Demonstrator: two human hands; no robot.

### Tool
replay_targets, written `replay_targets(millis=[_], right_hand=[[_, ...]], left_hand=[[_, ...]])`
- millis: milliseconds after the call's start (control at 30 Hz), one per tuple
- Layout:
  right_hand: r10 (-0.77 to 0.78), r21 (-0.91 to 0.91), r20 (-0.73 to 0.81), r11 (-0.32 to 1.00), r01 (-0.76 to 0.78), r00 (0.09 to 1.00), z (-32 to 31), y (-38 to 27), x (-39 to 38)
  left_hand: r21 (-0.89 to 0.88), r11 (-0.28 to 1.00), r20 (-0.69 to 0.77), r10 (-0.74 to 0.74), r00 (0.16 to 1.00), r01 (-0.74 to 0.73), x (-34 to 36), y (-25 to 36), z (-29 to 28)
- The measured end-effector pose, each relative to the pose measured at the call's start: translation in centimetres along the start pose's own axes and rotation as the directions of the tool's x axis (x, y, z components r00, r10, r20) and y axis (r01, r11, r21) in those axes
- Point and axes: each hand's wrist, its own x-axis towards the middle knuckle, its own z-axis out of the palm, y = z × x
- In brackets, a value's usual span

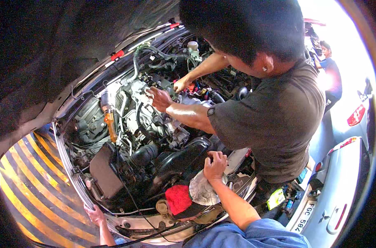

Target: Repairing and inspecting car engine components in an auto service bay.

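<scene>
My left hand grips the car's metal rim at the lower left of the engine bay. My right hand has curled fingers beside the black plastic cover; what they hold, if anything, is unclear. Below it lie a stained white cloth and a red rag. Across the engine, a co-worker in a dark shirt reaches in with both hands, among hoses and parts. An orange-bodied work light with a dark cord stands in the bay's left side.
The raised hood hangs over the left. A yellow-and-black striped floor shows beyond the car. At right are a silver vehicle, a tray of tools behind the co-worker, and another person farther back.
</scene>
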Motion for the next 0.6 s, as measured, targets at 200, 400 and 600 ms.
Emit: replay_targets(millis=[200, 400, 600], right_hand=[[0.006, 0.02, -0.014, 1.0, -0.006, 1.0, -0.12, -0.24, -0.21], [-0.034, 0.001, -0.073, 0.999, 0.034, 0.997, 0.02, -0.37, -0.24], [-0.016, 0.039, -0.013, 0.999, 0.016, 1.0, -0.19, -0.32, -0.27]], left_hand=[[0.058, 0.998, 0.032, -0.035, 0.999, 0.033, -0.45, 0.63, -0.71], [0.021, 0.999, -0.03, 0.032, 0.999, -0.031, -0.25, 0.4, -0.29], [0.02, 1.0, -0.041, 0.015, 0.999, -0.014, -0.23, 0.16, -0.02]])
